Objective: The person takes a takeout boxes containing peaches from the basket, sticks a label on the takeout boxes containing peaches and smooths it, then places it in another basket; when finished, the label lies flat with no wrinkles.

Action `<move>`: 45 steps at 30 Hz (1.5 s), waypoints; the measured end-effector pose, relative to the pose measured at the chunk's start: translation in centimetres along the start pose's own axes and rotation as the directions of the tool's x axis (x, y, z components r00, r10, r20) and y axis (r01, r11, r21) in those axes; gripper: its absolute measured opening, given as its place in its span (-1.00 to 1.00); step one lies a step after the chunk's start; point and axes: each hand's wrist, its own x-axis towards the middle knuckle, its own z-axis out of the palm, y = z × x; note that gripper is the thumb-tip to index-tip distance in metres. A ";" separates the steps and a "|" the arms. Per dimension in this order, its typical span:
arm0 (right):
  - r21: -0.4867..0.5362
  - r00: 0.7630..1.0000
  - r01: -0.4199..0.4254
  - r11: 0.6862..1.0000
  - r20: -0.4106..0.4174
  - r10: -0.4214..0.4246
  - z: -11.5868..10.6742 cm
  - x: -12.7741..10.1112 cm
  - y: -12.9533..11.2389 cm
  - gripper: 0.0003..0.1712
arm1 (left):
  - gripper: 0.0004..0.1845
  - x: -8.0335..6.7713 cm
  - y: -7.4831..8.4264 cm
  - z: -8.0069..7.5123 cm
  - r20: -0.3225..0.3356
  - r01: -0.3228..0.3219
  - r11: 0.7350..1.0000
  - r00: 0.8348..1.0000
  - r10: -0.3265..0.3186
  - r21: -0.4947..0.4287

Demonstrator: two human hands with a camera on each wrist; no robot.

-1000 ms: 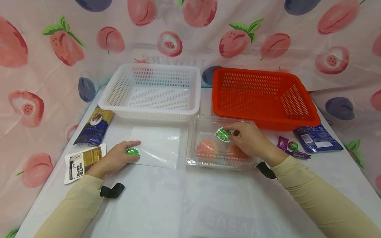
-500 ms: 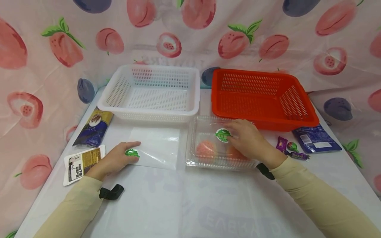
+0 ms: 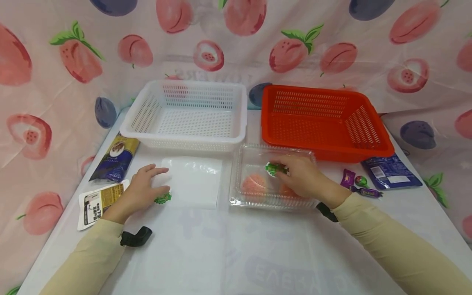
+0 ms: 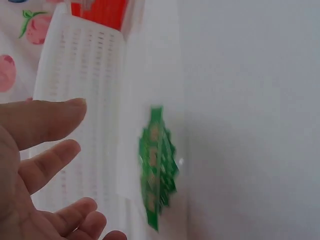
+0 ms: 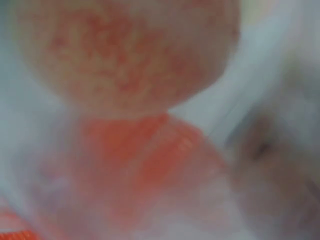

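The right hand [image 3: 300, 174] partly hides the pinkish ball [image 3: 287, 191] at 4 o'clock in the clear box [image 3: 250, 201], the right wrist view blurred.

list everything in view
rectangular plastic baskets: 2, white left, red right
lidded plastic box: 1, clear, centre right
round items: 2 visible, peachy, boxed
flat glossy sheet: 1, whitish, beside box
jagged labels: 2, green, near box, sheet
shiny packets: 3, blue, gold, white, two left, one right
wrapped sweets: 3, purple, green, right
patterned cloth: 1, pink, behind
tablecloth: 1, white, underneath
wristbands: 2, black, arms
sleeves: 2, beige, arms
hands: 2, bare, at labels
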 end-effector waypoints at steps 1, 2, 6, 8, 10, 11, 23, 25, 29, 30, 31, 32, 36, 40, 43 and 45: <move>0.011 1.000 0.000 1.000 0.005 0.000 0.1 0.0 0.0 -0.59 | -0.35 -0.1 0.3 0.1 -0.007 -0.013 1.000 1.000 0.013 -0.012; 0.019 1.000 0.005 1.000 0.009 -0.005 0.1 0.0 0.0 -0.59 | -0.36 -0.2 0.7 0.3 -0.012 -0.027 0.999 1.000 0.027 -0.024; 0.043 0.999 0.023 0.999 0.038 -0.024 0.2 0.0 -0.1 -0.57 | -0.42 -0.6 2.2 1.6 -0.022 -0.105 0.992 0.994 0.104 -0.070; 0.048 0.998 0.024 0.999 0.057 -0.027 0.2 -0.1 -0.1 -0.54 | -0.45 -0.7 3.0 2.2 -0.021 -0.149 0.983 0.989 0.147 -0.103; 0.051 0.997 0.020 0.999 0.079 -0.024 0.2 -0.1 -0.1 -0.50 | -0.47 -0.7 3.7 2.7 -0.018 -0.189 0.972 0.982 0.188 -0.139; 0.050 0.996 0.021 0.999 0.089 -0.025 0.2 -0.2 -0.1 -0.48 | -0.47 -0.7 4.1 3.0 -0.014 -0.204 0.966 0.979 0.205 -0.159; 0.118 0.985 0.073 0.990 0.148 -0.091 -0.5 -0.9 0.3 -0.49 | -0.40 1.1 7.9 4.8 0.044 -0.277 0.921 0.953 0.300 -0.272; 0.124 0.983 0.070 0.990 0.162 -0.090 -0.8 -1.1 0.3 -0.50 | -0.40 1.2 8.4 4.9 0.056 -0.283 0.917 0.949 0.310 -0.281; 0.116 0.979 0.061 0.991 0.187 -0.082 -1.3 -1.8 0.4 -0.51 | -0.40 1.6 9.3 5.3 0.083 -0.271 0.914 0.948 0.309 -0.302; 0.114 0.979 0.060 0.992 0.188 -0.081 -1.5 -1.9 0.5 -0.51 | -0.40 1.7 9.5 5.4 0.089 -0.268 0.914 0.947 0.308 -0.306; 0.109 0.979 0.057 0.992 0.189 -0.077 -1.6 -2.1 0.6 -0.52 | -0.40 1.8 9.7 5.5 0.093 -0.265 0.913 0.947 0.306 -0.310; 0.107 0.979 0.053 0.993 0.189 -0.073 -1.7 -2.2 0.7 -0.53 | -0.40 1.9 9.8 5.6 0.096 -0.260 0.913 0.948 0.303 -0.315; 0.084 0.985 0.020 0.996 0.170 -0.034 -2.0 -2.7 1.3 -0.57 | -0.37 2.3 10.5 6.1 0.109 -0.241 0.913 0.951 0.291 -0.329; 0.066 0.988 -0.024 0.998 0.151 0.014 -2.2 -2.8 1.6 -0.54 | -0.31 2.7 11.1 6.5 0.130 -0.211 0.915 0.954 0.269 -0.345; 0.056 0.989 -0.036 0.998 0.144 0.027 -2.2 -2.7 1.8 -0.49 | -0.27 2.9 11.5 6.9 0.145 -0.196 0.910 0.954 0.264 -0.366; 0.049 0.990 -0.035 0.998 0.139 0.028 -2.1 -2.6 1.9 -0.47 | -0.25 3.0 11.7 7.1 0.157 -0.185 0.905 0.953 0.261 -0.383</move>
